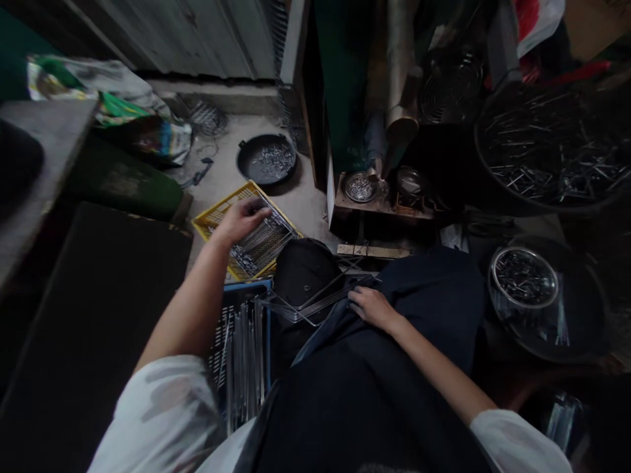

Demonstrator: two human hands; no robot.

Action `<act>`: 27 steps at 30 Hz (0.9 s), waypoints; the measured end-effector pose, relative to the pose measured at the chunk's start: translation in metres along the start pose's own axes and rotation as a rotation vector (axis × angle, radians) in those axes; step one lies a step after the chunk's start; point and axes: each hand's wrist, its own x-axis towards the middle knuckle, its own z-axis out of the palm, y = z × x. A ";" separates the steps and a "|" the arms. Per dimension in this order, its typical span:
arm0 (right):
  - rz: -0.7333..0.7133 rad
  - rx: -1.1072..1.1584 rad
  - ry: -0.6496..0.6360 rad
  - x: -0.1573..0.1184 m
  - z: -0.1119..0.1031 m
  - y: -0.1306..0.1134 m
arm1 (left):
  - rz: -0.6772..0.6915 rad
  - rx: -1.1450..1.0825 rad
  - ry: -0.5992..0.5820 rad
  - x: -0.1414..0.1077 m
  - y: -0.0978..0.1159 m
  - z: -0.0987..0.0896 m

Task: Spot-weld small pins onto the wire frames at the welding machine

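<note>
My left hand (243,221) is over the yellow plastic crate (206,222), fingers curled on a bent metal wire at the top of a pile. Many thin metal wires (266,243) lie inside that crate, roughly lined up. Across my lap rests a small bundle of bent metal wires (315,305). My right hand (373,306) lies on the dark apron with its fingers bent over the bundle's right end; its fingertips are partly hidden. Below the yellow crate, a blue crate (270,328) holds long straight metal rods (245,361).
A black pan (241,161) with small metal pieces sits on the floor ahead. A machine (345,203) carries a small dish (359,188) of metal parts. At right are a large tub (486,154) of wire pieces and a metal bowl (497,286). A dark board (98,295) stands left.
</note>
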 end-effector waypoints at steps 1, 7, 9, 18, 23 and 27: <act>-0.030 0.010 -0.009 0.002 0.001 -0.002 | 0.090 0.074 -0.079 -0.001 0.014 0.014; -0.032 0.060 -0.010 0.004 0.002 -0.010 | 0.235 0.514 -0.151 0.010 0.067 0.097; -0.038 0.047 0.009 0.004 0.004 -0.012 | 0.300 0.623 -0.238 0.019 0.071 0.110; -0.090 0.070 -0.016 0.017 0.009 -0.013 | 0.823 0.721 -0.384 -0.006 0.136 0.130; 0.022 0.022 0.057 0.009 0.002 0.003 | 1.089 0.817 -0.277 -0.008 0.145 0.130; 0.076 -0.011 0.000 0.003 -0.001 0.008 | 1.135 0.885 -0.298 0.009 0.124 0.156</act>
